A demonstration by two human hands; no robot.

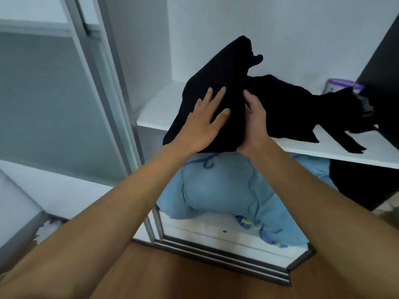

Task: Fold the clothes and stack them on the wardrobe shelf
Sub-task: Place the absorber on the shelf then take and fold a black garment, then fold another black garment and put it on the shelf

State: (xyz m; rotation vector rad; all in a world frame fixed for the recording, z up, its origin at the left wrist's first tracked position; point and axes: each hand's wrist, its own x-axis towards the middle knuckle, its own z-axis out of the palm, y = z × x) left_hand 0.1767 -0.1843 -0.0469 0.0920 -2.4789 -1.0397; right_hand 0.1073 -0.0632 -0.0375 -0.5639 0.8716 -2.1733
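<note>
A black garment lies bunched on the white wardrobe shelf, its near part hanging over the shelf's front edge. My left hand lies flat on it with fingers spread and straight. My right hand is at the garment's right side, thumb and fingers curled round a fold of the cloth. More black cloth trails to the right along the shelf, with strips reaching the front edge.
A light blue bedding bundle fills the compartment below the shelf. A purple-rimmed container stands at the shelf's back right. A sliding door frame rises on the left, a dark panel on the right. Wooden floor below.
</note>
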